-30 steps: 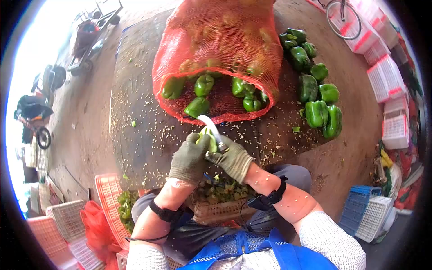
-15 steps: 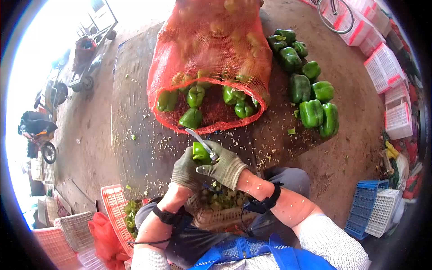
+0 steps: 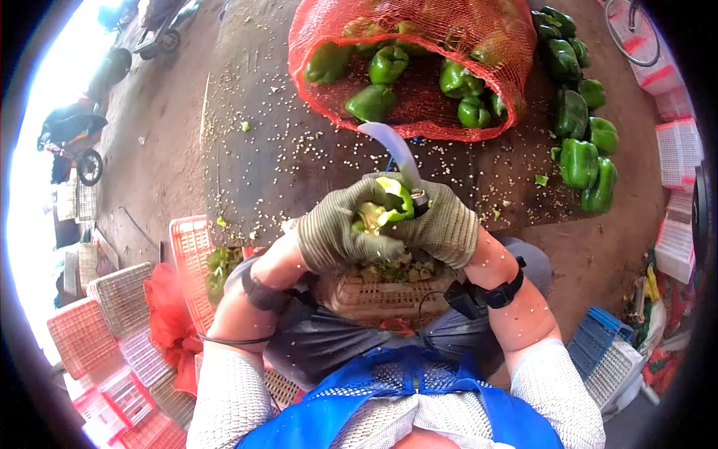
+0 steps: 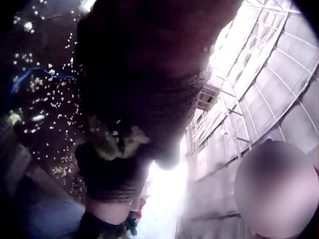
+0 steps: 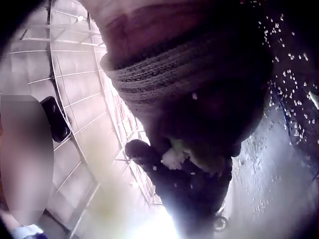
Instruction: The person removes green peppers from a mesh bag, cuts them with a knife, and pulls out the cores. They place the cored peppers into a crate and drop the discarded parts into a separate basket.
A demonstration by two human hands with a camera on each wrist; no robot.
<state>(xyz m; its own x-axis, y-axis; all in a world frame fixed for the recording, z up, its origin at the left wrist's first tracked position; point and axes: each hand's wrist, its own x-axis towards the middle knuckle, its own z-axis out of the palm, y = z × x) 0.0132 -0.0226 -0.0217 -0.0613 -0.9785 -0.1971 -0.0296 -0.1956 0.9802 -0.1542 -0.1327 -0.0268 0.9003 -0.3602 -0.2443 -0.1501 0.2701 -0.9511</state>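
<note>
Seed-strewn table (image 3: 254, 172) — pepper (image 3: 390, 203) inside left hand (image 3: 333, 239) fingers (image 3: 350, 200); right hand (image 3: 446, 226) grips knife (image 3: 393, 146).

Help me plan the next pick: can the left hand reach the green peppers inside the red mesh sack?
Likely not yet: the left hand grips a cut green pepper, and the right hand's curved knife blade juts toward the red mesh sack.

Head view: above the cut pepper (image 3: 385, 208), facing down. Wrist views: close beneath it, facing up (all three share it).
</note>
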